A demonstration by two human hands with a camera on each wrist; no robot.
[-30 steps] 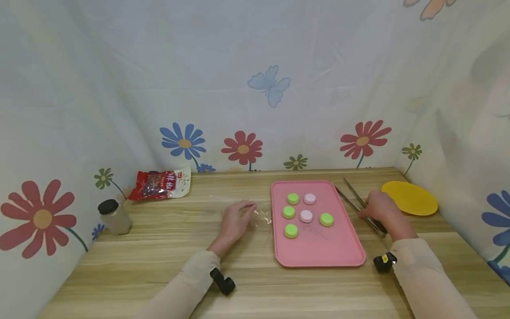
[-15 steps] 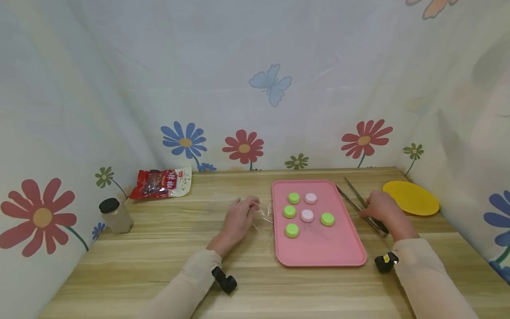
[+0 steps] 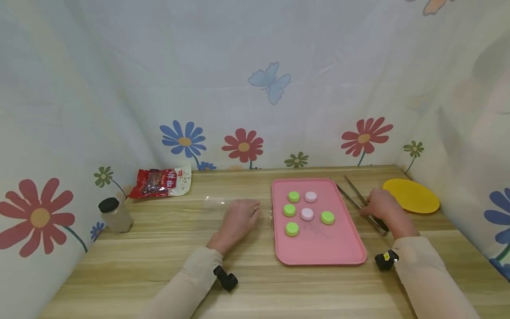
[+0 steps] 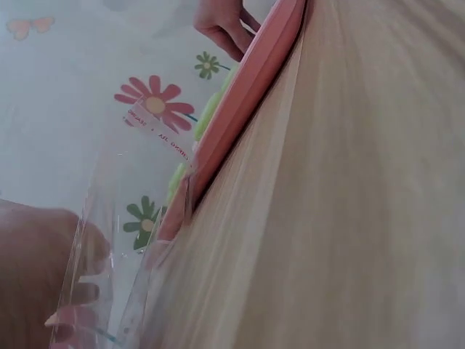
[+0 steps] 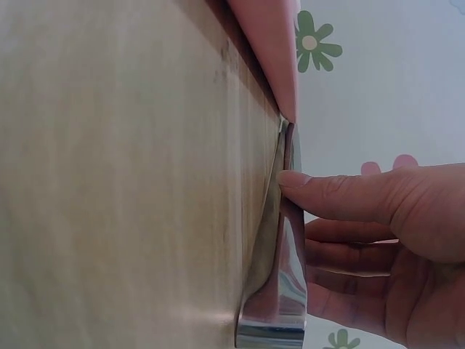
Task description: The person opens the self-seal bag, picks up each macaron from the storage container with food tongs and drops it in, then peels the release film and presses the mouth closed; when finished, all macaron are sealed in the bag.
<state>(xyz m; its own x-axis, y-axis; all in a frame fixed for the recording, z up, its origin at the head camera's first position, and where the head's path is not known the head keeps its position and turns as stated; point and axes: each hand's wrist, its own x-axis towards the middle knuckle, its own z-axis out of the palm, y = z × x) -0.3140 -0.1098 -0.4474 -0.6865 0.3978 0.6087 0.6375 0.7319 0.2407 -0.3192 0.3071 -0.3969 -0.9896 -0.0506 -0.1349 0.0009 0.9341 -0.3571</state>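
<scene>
My left hand (image 3: pixel 239 218), just left of the pink tray (image 3: pixel 318 252), pinches a clear plastic bag (image 4: pixel 163 138). The left wrist view shows the film over the fingertips, with a strip of red print near the tray's edge. Beyond the tray's right side, my right hand (image 3: pixel 384 210) grips metal tongs (image 5: pixel 280 298), thumb on one arm. The tongs lie along the table, their arms spread apart toward the back. On the tray sit several green macarons (image 3: pixel 292 229) and two pale pink macarons (image 3: pixel 307 214).
A yellow plate (image 3: pixel 412 196) lies at the back right. At the back left is a red snack packet (image 3: pixel 159 183), with a dark-lidded jar (image 3: pixel 115 216) nearer the left edge. A flowered cloth (image 3: pixel 215 88) hangs around the table (image 3: pixel 247 288).
My left hand has shifted slightly right, and its fingers have curled more on the film. The right hand, tongs and macarons stay put.
</scene>
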